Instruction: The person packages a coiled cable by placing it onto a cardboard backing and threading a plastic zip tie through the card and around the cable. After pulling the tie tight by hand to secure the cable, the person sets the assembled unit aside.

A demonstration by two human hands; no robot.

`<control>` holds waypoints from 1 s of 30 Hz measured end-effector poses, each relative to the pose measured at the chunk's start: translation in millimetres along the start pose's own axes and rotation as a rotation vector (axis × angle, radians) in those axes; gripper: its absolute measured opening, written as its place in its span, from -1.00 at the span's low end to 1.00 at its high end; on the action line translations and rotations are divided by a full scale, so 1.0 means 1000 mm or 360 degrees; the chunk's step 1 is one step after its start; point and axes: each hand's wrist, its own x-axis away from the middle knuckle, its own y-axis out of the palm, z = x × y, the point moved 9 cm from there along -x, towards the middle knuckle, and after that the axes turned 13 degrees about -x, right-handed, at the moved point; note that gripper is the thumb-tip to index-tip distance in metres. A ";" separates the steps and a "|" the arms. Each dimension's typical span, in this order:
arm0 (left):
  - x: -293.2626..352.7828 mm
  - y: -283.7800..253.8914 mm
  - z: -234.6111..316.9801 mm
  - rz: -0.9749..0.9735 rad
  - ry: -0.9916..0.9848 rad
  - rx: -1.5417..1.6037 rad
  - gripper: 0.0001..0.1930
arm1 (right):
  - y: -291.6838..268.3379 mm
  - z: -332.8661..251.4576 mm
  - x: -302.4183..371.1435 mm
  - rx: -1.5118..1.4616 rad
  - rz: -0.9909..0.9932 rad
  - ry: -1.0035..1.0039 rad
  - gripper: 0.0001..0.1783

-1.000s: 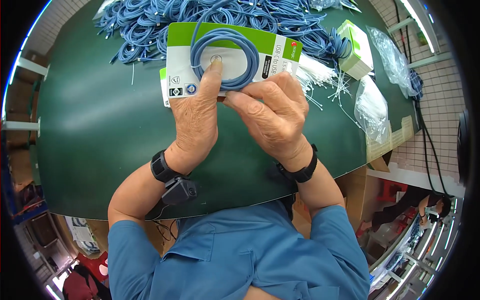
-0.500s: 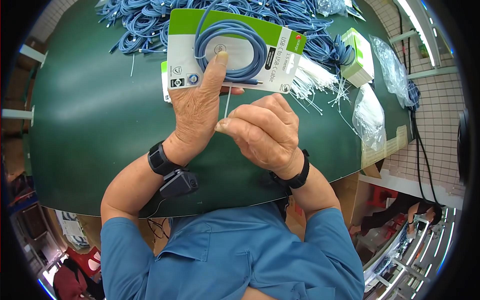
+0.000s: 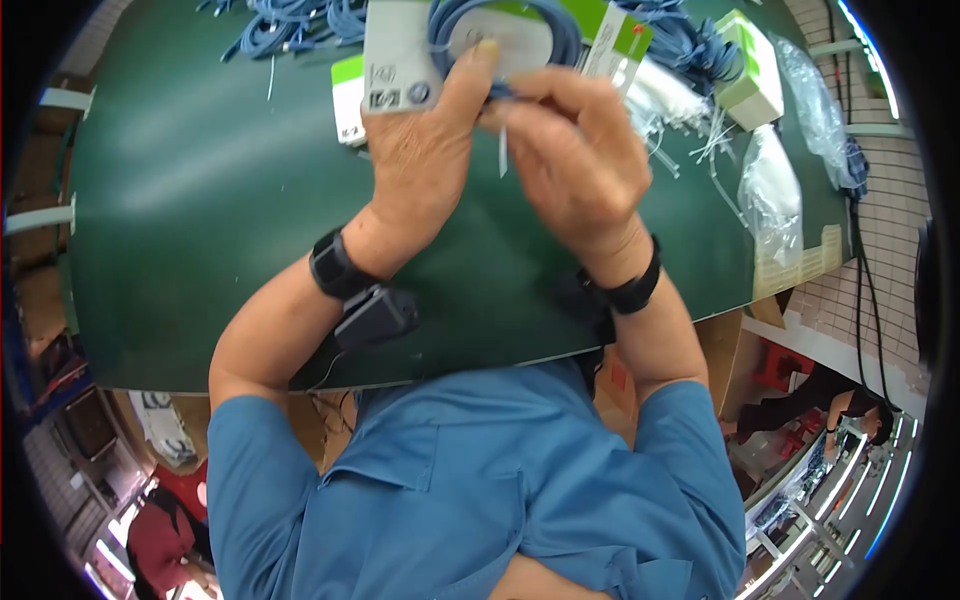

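Right hand [image 3: 585, 150]: raised. Half a second ago it was below the held card [image 3: 400, 60], clear of it, pinching the white tie [image 3: 503, 150]; it is now at that card's lower edge, fingers over the lower part of the blue coil [image 3: 567, 40] — blurred. The white tie, then stretched from the held card to the fingertips, now hangs below it, lower end free. The connector end, earlier exposed along the held card's lower edge, is largely covered. The green-and-white pack [image 3: 347, 108] shows wider left of the held card — the cable pile [image 3: 272, 38] beyond is now mostly out of view.
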 end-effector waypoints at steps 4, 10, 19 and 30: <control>0.000 0.004 -0.017 -0.0025 -0.0281 0.0179 -0.70 | 0.005 0.014 0.002 0.0076 0.0000 -0.0014 -0.75; 0.008 0.003 -0.036 0.0025 -0.0459 0.0282 -0.75 | 0.011 0.022 0.004 0.0030 -0.0099 0.0080 -0.77; 0.011 0.000 -0.030 -0.0002 -0.0539 0.0385 -0.81 | 0.015 0.025 0.018 -0.0114 -0.0076 0.0453 -0.80; 0.006 0.005 -0.057 -0.0121 -0.0539 0.0143 -0.82 | 0.016 0.051 0.033 -0.0249 0.0047 0.0672 -0.84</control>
